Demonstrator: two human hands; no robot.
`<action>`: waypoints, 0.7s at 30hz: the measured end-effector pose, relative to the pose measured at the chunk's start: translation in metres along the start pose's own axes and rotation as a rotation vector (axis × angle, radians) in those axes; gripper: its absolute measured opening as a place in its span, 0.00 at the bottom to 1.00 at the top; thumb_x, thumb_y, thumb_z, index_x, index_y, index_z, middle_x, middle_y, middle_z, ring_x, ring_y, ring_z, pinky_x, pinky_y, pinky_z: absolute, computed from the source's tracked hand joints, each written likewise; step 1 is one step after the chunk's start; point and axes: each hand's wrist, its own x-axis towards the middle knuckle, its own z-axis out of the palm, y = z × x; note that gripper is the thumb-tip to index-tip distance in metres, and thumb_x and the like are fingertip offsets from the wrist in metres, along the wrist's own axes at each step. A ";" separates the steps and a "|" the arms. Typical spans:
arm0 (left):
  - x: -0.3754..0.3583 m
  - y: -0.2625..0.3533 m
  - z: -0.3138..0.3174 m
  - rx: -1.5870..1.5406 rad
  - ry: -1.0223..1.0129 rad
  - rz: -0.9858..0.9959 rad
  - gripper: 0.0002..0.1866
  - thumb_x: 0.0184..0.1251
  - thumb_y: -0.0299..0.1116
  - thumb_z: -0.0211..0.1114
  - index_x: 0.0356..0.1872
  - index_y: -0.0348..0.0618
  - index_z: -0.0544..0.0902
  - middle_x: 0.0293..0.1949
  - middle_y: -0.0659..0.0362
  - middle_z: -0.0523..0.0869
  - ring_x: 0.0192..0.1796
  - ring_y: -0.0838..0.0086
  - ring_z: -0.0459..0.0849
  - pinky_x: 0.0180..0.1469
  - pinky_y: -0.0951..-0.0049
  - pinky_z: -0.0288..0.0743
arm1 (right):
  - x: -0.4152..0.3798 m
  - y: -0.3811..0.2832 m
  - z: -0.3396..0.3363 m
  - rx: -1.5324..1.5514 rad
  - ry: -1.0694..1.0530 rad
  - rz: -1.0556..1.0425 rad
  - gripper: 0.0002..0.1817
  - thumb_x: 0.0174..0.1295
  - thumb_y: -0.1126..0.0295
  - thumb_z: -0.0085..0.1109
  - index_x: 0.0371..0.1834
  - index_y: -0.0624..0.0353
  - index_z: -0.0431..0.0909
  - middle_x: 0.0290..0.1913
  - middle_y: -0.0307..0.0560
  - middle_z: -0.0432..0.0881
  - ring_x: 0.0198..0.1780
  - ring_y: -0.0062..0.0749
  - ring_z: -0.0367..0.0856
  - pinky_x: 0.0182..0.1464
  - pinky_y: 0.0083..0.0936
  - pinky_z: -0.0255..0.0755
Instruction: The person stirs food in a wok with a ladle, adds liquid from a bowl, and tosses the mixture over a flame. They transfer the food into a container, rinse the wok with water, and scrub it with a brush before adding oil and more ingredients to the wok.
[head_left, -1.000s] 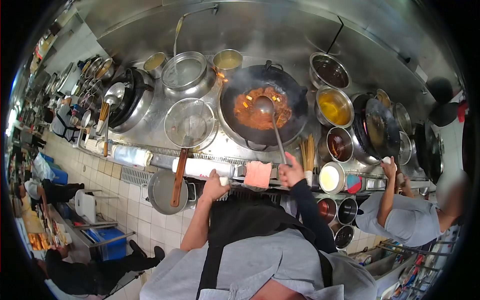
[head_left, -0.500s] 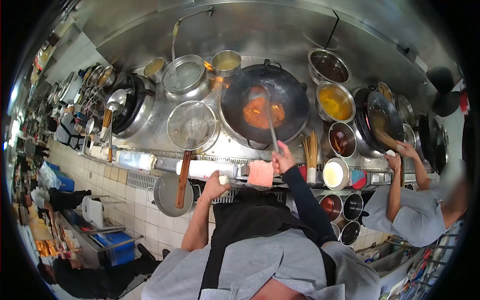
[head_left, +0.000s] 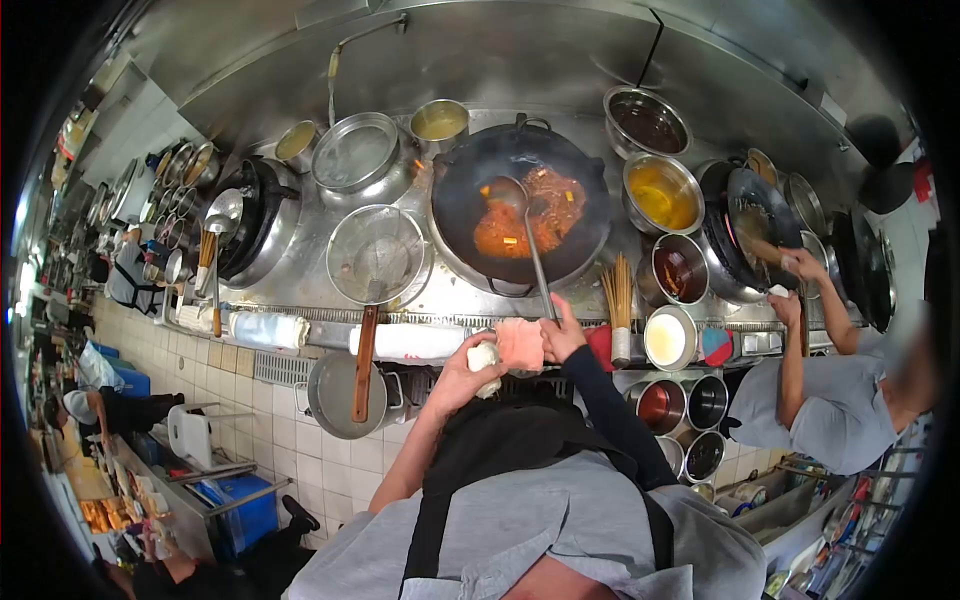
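My right hand (head_left: pixel 565 330) is closed round the handle of a metal ladle (head_left: pixel 536 262), whose bowl rests in the red-orange food (head_left: pixel 556 215) inside the black wok (head_left: pixel 462 175). In my left hand (head_left: pixel 462 378) is a crumpled white cloth (head_left: pixel 483 362), held beside a folded pink cloth (head_left: pixel 520 344) at the stove's front edge. A round wire strainer (head_left: pixel 376 252) with a wooden handle lies left of the wok.
Bowls of yellow liquid (head_left: pixel 663 196) and dark red sauce (head_left: pixel 679 269) stand right of the wok, near a bamboo brush (head_left: pixel 619 305). A co-worker (head_left: pixel 822 400) handles another wok (head_left: pixel 765 215) at the right. A grey pot (head_left: pixel 340 398) hangs low at the left.
My left hand has moved right and up with the white cloth, next to the pink cloth. The ladle bowl has shifted, and the food has spread wider and looks wetter.
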 end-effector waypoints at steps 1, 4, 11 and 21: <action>-0.004 0.015 0.003 -0.058 -0.029 0.015 0.29 0.64 0.28 0.77 0.66 0.45 0.76 0.49 0.58 0.87 0.49 0.77 0.86 0.51 0.73 0.81 | -0.017 -0.014 -0.011 0.157 -0.070 0.114 0.34 0.74 0.72 0.55 0.81 0.38 0.57 0.25 0.37 0.70 0.17 0.21 0.65 0.16 0.26 0.57; -0.018 0.055 0.008 -0.156 -0.115 0.048 0.31 0.63 0.24 0.76 0.67 0.44 0.74 0.48 0.58 0.88 0.45 0.75 0.87 0.48 0.72 0.82 | -0.036 -0.036 -0.048 0.240 -0.097 0.242 0.35 0.74 0.75 0.53 0.82 0.39 0.56 0.26 0.38 0.71 0.17 0.21 0.65 0.16 0.25 0.57; 0.003 0.044 0.031 0.071 -0.090 0.163 0.33 0.61 0.21 0.76 0.67 0.44 0.73 0.50 0.60 0.84 0.50 0.78 0.84 0.51 0.74 0.80 | 0.029 0.001 -0.019 -0.638 0.207 -0.275 0.34 0.74 0.74 0.54 0.80 0.39 0.56 0.26 0.37 0.69 0.18 0.21 0.66 0.15 0.26 0.57; -0.003 0.055 0.013 -0.109 -0.039 0.104 0.31 0.65 0.23 0.75 0.68 0.45 0.74 0.47 0.63 0.83 0.49 0.81 0.81 0.51 0.76 0.78 | -0.015 -0.038 -0.033 -0.707 0.258 -0.570 0.35 0.71 0.69 0.57 0.81 0.42 0.56 0.27 0.51 0.80 0.26 0.43 0.80 0.31 0.41 0.76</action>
